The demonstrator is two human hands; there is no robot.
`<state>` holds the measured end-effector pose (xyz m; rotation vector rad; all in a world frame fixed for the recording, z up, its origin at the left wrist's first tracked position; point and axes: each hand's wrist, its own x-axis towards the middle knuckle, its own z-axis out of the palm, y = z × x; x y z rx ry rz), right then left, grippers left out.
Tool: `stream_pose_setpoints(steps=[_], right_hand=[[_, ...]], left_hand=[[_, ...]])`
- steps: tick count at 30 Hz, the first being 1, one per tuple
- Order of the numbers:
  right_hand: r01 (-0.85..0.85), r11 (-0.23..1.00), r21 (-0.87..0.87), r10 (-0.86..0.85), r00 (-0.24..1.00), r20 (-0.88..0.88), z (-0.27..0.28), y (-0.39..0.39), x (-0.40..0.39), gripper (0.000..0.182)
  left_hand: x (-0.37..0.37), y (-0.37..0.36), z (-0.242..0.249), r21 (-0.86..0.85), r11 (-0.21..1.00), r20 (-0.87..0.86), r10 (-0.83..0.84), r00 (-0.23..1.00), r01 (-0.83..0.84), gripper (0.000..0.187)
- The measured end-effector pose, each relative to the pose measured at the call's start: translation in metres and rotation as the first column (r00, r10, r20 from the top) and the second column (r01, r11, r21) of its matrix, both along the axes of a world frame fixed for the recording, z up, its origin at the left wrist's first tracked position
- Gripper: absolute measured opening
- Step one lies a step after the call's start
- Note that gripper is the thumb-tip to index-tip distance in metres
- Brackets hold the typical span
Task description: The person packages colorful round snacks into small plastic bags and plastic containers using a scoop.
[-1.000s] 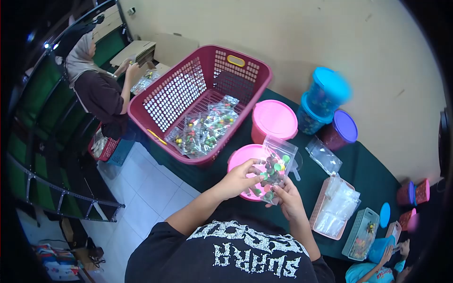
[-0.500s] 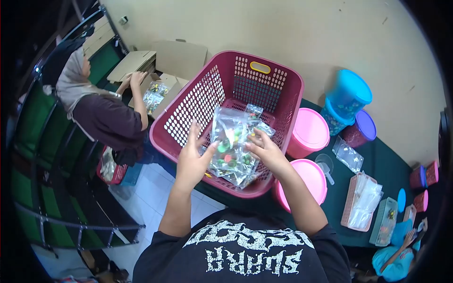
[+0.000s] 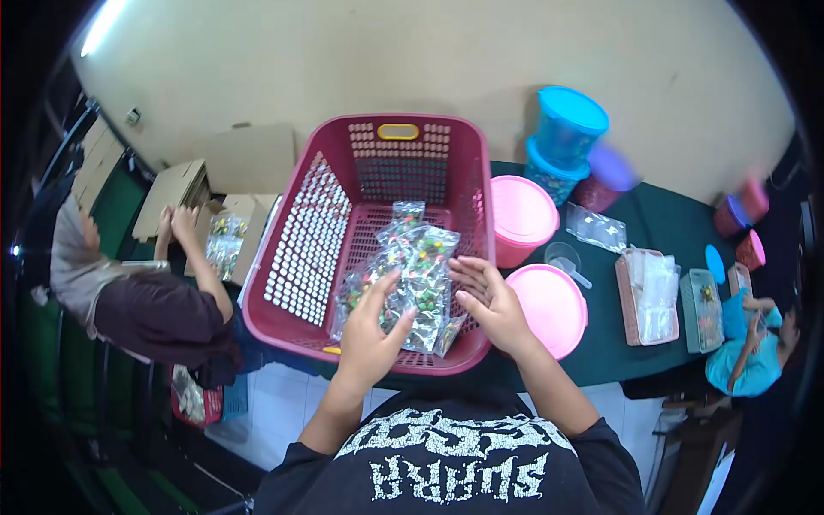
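A large maroon plastic basket with a yellow-trimmed handle hole stands in front of me. Clear plastic bags with small red, green and yellow pieces lie piled inside it. At the pile's left edge is my left hand, its fingers apart and nothing held. My right hand hovers at the right side of the pile, over the basket's near right part, also open. Whether the fingertips touch the bags is hard to tell.
Pink-lidded tubs stand right of the basket, with stacked blue tubs behind. Farther right are a pink tray of clear bags and a seated person. At left, another person reaches toward an open carton.
The view has shifted, so the basket sits farther left. The large clear bag that stood raised between my hands now lies down on the pile.
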<state>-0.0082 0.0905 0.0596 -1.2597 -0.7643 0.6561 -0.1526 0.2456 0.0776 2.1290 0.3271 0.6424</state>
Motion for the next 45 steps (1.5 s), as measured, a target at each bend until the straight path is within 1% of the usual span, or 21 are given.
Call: stream_pose_setpoints(steps=[4,7,9,11,13,19,21,25,27,29,31,32,34,35,37,38,40,41,43,44,45], right_hand=[[0.113,0.991,0.074,-0.114,0.993,0.015,-0.008,-0.026,-0.007,0.032],[0.299,0.953,0.047,-0.303,0.937,0.174,-0.013,-0.052,-0.008,0.018],[0.376,0.925,0.055,-0.38,0.914,0.142,-0.021,-0.07,-0.003,0.016],[0.435,0.898,0.067,-0.44,0.89,0.119,-0.029,-0.09,0.004,0.014],[0.466,0.88,0.086,-0.471,0.882,0.039,-0.034,-0.112,0.011,0.012],[0.553,0.832,0.051,-0.555,0.831,0.036,-0.045,-0.185,0.038,0.009],[0.584,0.807,0.093,-0.581,0.812,-0.056,-0.052,-0.212,0.051,0.009],[0.587,0.808,0.046,-0.586,0.809,-0.041,-0.071,-0.286,0.09,0.009],[0.639,0.769,-0.019,-0.639,0.769,-0.011,-0.089,-0.331,0.116,0.01],[0.707,0.691,-0.152,-0.703,0.706,0.087,-0.111,-0.383,0.145,0.013],[0.812,0.489,-0.317,-0.731,0.581,0.359,-0.145,-0.439,0.177,0.018],[0.821,0.405,-0.403,-0.745,0.552,0.375,-0.157,-0.46,0.189,0.021],[0.765,0.263,-0.588,-0.711,0.566,0.418,-0.178,-0.5,0.212,0.033],[0.76,0.269,-0.592,-0.697,0.578,0.424,-0.192,-0.514,0.222,0.033],[0.875,0.083,-0.477,-0.491,0.453,0.744,-0.2,-0.526,0.239,0.053],[0.817,0.075,-0.572,-0.5,0.527,0.687,-0.194,-0.528,0.246,0.071],[0.816,0.105,-0.569,-0.462,0.547,0.698,-0.206,-0.536,0.263,0.075],[0.821,0.108,-0.561,-0.448,0.544,0.709,-0.214,-0.537,0.271,0.079],[0.803,0.098,-0.588,-0.454,0.562,0.691,-0.228,-0.533,0.281,0.085],[0.782,0.05,-0.621,-0.477,0.565,0.674,-0.234,-0.536,0.285,0.092],[0.786,0.065,-0.615,-0.461,0.57,0.68,-0.234,-0.54,0.285,0.092]], left_hand=[[0.013,-0.026,0.007,-0.161,0.943,0.147,-0.269,0.952,0.291,0.041],[0.019,-0.045,0.009,-0.195,0.864,0.219,-0.423,0.879,0.464,0.036],[0.027,-0.058,0.009,-0.164,0.828,0.217,-0.499,0.839,0.535,0.033],[0.035,-0.072,0.005,-0.325,0.741,0.211,-0.549,0.809,0.587,0.033],[0.046,-0.087,0.005,-0.353,0.708,0.198,-0.582,0.789,0.611,0.033],[0.078,-0.141,0.008,-0.361,0.675,0.096,-0.66,0.745,0.644,0.036],[0.094,-0.164,0.004,-0.329,0.664,0.097,-0.684,0.723,0.672,0.036],[0.14,-0.232,-0.025,-0.392,0.64,0.101,-0.684,0.722,0.661,0.035],[0.172,-0.273,-0.048,-0.553,0.587,0.085,-0.667,0.74,0.592,0.033],[0.208,-0.312,-0.085,-0.599,0.551,0.098,-0.67,0.736,0.581,0.032],[0.244,-0.347,-0.124,-0.604,0.586,-0.028,-0.693,0.721,0.54,0.029],[0.258,-0.365,-0.132,-0.608,0.583,-0.032,-0.696,0.717,0.539,0.029],[0.28,-0.4,-0.147,-0.49,0.701,-0.188,-0.665,0.723,0.517,0.028],[0.292,-0.417,-0.164,-0.404,0.728,-0.169,-0.655,0.737,0.554,0.032],[0.31,-0.449,-0.177,-0.086,0.802,-0.265,-0.591,0.762,0.591,0.038],[0.317,-0.463,-0.182,-0.091,0.822,-0.262,-0.564,0.783,0.562,0.038],[0.328,-0.485,-0.192,0.228,0.75,-0.278,-0.562,0.779,0.621,0.044],[0.331,-0.491,-0.201,0.232,0.772,-0.278,-0.531,0.8,0.592,0.044],[0.333,-0.502,-0.221,0.378,0.621,-0.489,-0.496,0.718,0.687,0.052],[0.334,-0.504,-0.229,0.255,0.623,-0.614,-0.487,0.621,0.74,0.061],[0.333,-0.504,-0.232,0.259,0.64,-0.607,-0.475,0.637,0.724,0.061]])
